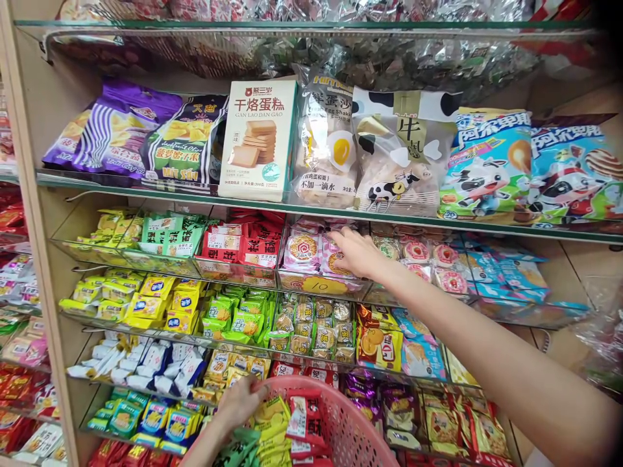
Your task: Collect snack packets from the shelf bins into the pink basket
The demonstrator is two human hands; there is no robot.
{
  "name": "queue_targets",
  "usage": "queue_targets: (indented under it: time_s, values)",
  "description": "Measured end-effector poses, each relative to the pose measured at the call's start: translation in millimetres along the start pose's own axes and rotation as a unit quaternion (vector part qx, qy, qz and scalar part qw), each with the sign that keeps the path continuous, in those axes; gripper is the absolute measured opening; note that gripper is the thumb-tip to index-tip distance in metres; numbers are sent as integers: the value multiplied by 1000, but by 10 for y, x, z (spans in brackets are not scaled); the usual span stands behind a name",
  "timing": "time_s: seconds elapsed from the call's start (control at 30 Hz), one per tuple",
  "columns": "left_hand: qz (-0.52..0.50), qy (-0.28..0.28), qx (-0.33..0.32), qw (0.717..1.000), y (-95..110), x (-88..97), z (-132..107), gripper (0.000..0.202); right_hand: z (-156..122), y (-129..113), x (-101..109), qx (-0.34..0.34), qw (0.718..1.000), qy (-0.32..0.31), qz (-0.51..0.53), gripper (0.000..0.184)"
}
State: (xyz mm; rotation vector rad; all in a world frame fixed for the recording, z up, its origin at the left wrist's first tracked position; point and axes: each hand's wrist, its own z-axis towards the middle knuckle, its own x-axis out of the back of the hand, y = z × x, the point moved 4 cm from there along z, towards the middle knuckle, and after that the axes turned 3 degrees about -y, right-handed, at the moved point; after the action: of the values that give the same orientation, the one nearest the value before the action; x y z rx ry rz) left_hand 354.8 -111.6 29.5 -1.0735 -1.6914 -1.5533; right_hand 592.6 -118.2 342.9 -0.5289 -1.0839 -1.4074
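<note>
My right hand (357,251) reaches into a clear shelf bin of pink round-labelled snack packets (311,250), fingers resting on the packets. Whether it grips one is hidden. My left hand (241,402) is closed on the rim of a pink plastic basket (350,431) at the bottom of the view. The basket holds red, yellow and green snack packets (292,425).
A shop shelf unit fills the view. Large bags and a white cake box (257,139) stand on the upper glass shelf (341,214). Below are tiered clear bins of yellow (146,298), green (233,318), red (243,246) and blue-white (156,363) packets. A second shelf unit stands at left.
</note>
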Motion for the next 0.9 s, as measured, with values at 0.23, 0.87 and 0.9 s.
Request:
queue_targets:
  time_s: [0.23,0.87,0.9]
  values:
    - [-9,0,5,1000,-5,-7,4,36,-160,19,210,52,995,80,30,14]
    - [18,-3,1,1000,142,30,-104,41,-2491,-1296,-1590,-306,380,-249,837,44]
    - [17,-6,5,1000,152,42,-120,41,-2585,-1355,-1688,-325,362,-259,835,44]
